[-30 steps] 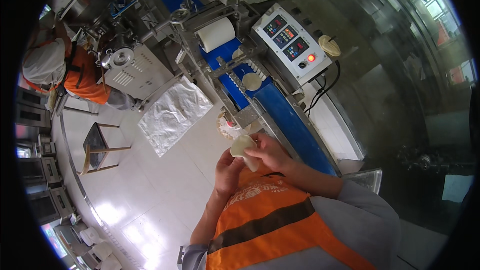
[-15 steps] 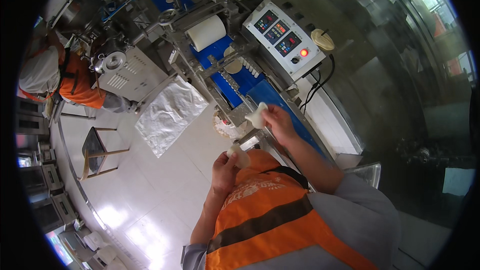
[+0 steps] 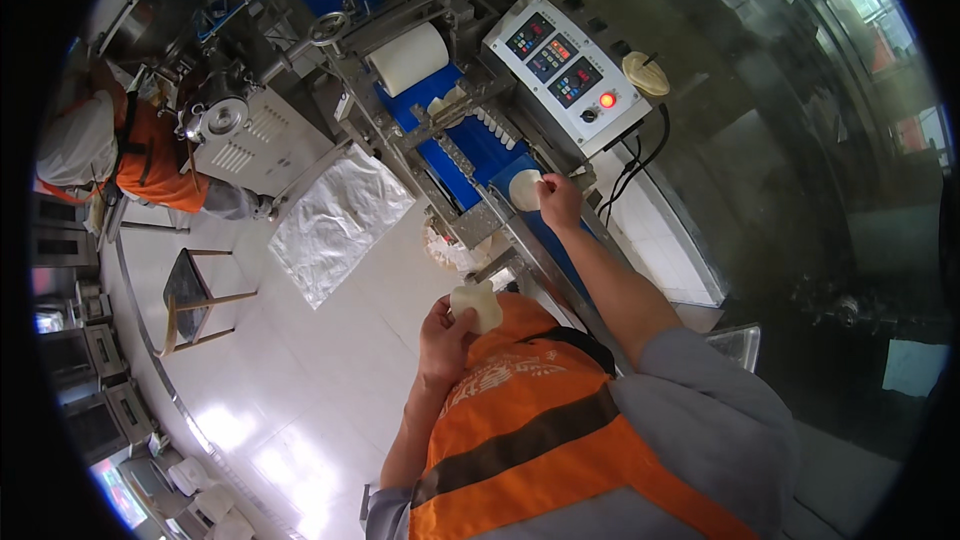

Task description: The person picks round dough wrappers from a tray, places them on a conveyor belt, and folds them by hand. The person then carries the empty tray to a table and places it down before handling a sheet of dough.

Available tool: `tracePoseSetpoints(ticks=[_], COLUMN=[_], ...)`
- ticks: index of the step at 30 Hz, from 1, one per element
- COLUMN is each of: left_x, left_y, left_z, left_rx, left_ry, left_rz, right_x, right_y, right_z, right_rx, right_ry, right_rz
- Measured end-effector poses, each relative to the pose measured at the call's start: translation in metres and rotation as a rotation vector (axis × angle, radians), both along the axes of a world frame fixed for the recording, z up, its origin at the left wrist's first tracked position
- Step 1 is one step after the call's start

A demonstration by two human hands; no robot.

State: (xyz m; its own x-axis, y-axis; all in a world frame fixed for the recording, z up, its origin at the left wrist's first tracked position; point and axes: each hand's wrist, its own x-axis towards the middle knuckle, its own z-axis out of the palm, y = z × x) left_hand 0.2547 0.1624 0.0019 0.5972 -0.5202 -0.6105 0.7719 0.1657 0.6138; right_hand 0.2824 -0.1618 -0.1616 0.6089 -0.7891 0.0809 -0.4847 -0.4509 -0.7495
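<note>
My right hand (image 3: 561, 204), thumb and fingers closed, pinches the edge of a thin, round, pale dough wrapper (image 3: 523, 190). This wrapper lies flat on or just above the near end of the blue conveyor belt (image 3: 448, 162). Close in front of my apron, my left hand (image 3: 443, 342) grips another pale dough wrapper (image 3: 478, 306) between thumb and fingers; whether it is one sheet or several I cannot tell. Farther up the belt, a dough piece (image 3: 446, 108) shows partly behind a metal crossbar.
A white roller (image 3: 410, 60) spans the belt. Right of it stands a control box (image 3: 568, 70) with a lit red button, dough pieces (image 3: 645, 73) beside it. A plastic sheet (image 3: 340, 223) and a chair (image 3: 188, 300) are on the left. Another person in orange (image 3: 157, 155) works at far left.
My right hand has reached away from me to the belt end; the dough in it looked crumpled before and is flat now. My left hand stays near my apron, its wrapper showing more broadly.
</note>
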Motion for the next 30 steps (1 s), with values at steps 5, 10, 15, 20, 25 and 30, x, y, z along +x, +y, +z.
tracePoseSetpoints(ticks=[5, 10, 15, 20, 25, 30], left_x=[0.002, 0.003, 0.005, 0.007, 0.009, 0.01], left_y=[-0.001, -0.004, -0.009, -0.012, -0.004, 0.0], left_z=[0.0, 0.003, 0.004, 0.009, 0.006, 0.007], left_rx=[-0.03, -0.087, -0.094, -0.097, -0.085, -0.009], left_ry=[-0.013, -0.012, -0.02, -0.023, -0.016, -0.034], left_rz=[-0.002, -0.004, -0.049, -0.062, -0.069, -0.044], right_x=[-0.001, -0.036, -0.066, -0.074, -0.097, -0.095], right_y=[0.016, 0.084, 0.104, 0.061, 0.002, -0.002], right_z=[0.035, 0.115, 0.129, 0.091, 0.029, 0.036], right_rx=[-0.175, 0.544, 0.943, 0.791, 0.191, -0.173], right_ry=[-0.105, -0.125, -0.059, -0.176, 0.0, 0.145], right_rz=[0.011, 0.574, 0.701, 0.355, 0.037, 0.107])
